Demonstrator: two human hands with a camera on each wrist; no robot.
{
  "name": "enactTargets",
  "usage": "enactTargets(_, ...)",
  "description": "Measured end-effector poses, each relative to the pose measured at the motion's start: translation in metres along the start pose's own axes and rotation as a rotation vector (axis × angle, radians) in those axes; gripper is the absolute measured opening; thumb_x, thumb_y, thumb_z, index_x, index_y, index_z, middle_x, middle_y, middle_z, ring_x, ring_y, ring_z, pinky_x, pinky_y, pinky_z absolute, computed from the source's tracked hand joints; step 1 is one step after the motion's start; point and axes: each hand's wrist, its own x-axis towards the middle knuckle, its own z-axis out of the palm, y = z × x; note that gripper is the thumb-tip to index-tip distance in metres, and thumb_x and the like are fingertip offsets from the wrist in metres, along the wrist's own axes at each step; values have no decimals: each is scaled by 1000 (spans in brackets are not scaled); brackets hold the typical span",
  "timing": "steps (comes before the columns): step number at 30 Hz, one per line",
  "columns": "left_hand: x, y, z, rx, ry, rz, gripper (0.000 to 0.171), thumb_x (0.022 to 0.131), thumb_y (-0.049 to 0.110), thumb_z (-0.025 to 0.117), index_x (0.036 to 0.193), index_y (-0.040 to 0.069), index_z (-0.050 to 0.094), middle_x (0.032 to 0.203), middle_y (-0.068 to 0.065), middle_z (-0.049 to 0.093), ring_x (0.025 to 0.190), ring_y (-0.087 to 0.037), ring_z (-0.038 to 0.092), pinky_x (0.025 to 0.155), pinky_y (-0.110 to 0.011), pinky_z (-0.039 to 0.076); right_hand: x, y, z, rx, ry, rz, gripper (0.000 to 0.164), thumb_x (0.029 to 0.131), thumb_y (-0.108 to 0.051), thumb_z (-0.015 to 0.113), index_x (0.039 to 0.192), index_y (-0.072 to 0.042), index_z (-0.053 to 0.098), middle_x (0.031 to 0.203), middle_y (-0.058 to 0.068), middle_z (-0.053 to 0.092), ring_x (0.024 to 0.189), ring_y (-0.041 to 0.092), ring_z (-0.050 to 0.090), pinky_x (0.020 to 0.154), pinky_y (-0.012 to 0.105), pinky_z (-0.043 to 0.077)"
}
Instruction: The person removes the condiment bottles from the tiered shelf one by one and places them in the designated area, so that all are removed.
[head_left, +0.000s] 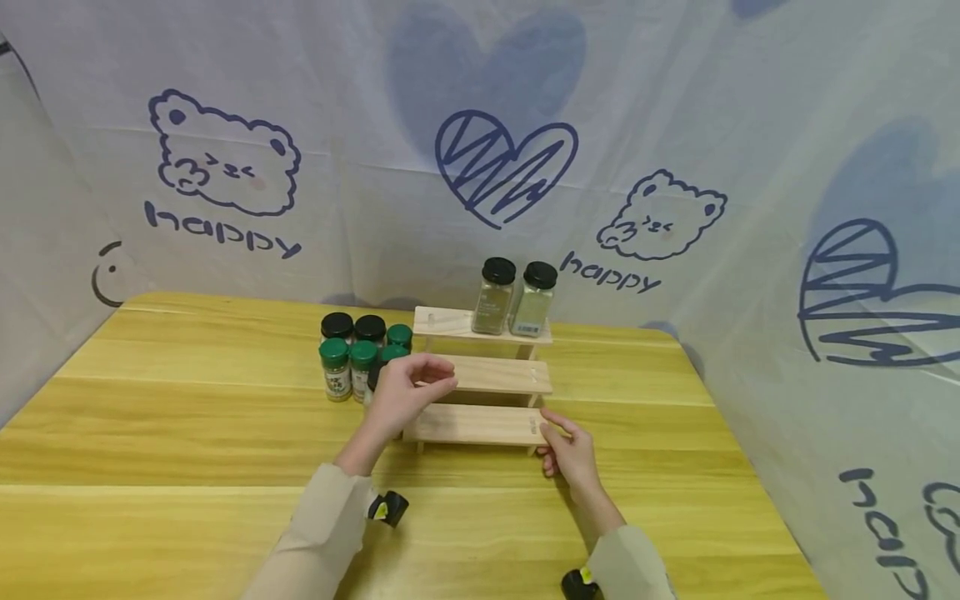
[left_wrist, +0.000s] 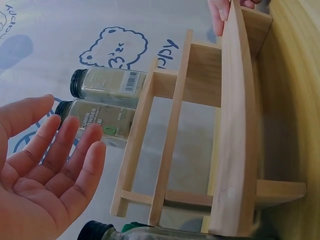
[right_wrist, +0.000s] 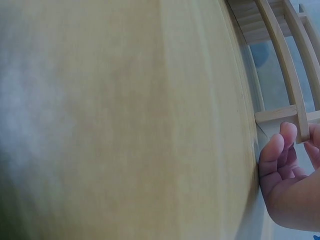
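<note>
A three-tier wooden spice rack (head_left: 476,425) stands on the table. My right hand (head_left: 570,454) grips the right end of its lowest shelf, fingers curled under the board (right_wrist: 295,105) in the right wrist view. My left hand (head_left: 408,392) hovers by the rack's left side with nothing in it; the left wrist view shows its fingers (left_wrist: 75,145) relaxed and spread a little. Two black-capped spice jars stand on the top shelf: a cumin powder jar (left_wrist: 107,120) and a paler jar (head_left: 534,304) at its right. The middle and lowest shelves hold no jars.
Left of the rack, several jars crowd together, some with green caps (head_left: 334,354), others with black caps (head_left: 337,325). My left hand partly hides this group. A printed cloth (head_left: 360,192) hangs behind the wooden table (head_left: 187,417).
</note>
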Motion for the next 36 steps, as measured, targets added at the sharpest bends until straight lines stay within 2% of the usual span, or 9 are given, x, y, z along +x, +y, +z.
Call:
enactTargets(4,7,-13,2,-1,-16,-4,19,81,10,66,96,-2,64,89,-10,65,78,-21,59,63,-28,49,1,-1,1,0,5,12,35,90,-10,54,123,2,51,54,8,57,35,6,43,33,18,39)
enactTargets(7,9,-14,4,5,-25,7,18,81,10,66,96,0,65,90,-9,65,79,-20,59,65,-29,49,1,-1,2,-8,15,24,35,90,-9,54,122,2,52,54,7,57,35,6,42,33,18,39)
enactTargets(16,15,-9,6,16,-30,19,16,82,6,64,95,-3,64,91,-14,64,80,-26,59,67,-33,49,0,-3,1,3,13,28,36,90,-8,54,123,4,50,54,5,55,37,6,43,35,17,39)
enactTargets(23,21,-5,7,18,-45,5,17,82,16,66,94,3,66,88,-6,64,78,-18,58,64,-28,48,0,-4,1,-10,8,29,35,89,-7,54,122,4,51,55,5,56,37,6,43,35,16,39)
enactTargets(31,27,-4,12,10,-35,-5,17,82,16,66,94,5,66,89,-6,64,79,-18,58,65,-30,48,0,-5,-1,-32,-19,33,37,88,-8,55,124,2,50,58,8,59,38,6,43,36,17,39)
enactTargets(34,25,8,13,3,-40,-13,16,83,12,64,95,1,65,90,-10,64,80,-22,57,65,-30,47,-2,-9,-1,-37,-21,33,37,88,-6,54,124,3,49,58,9,59,38,6,44,36,17,39)
enactTargets(36,26,10,15,1,-42,-9,16,83,12,64,94,1,65,89,-9,64,79,-22,58,65,-30,47,-1,-10,-2,-40,-23,30,37,88,-5,54,123,4,50,58,9,59,38,7,44,35,17,39)
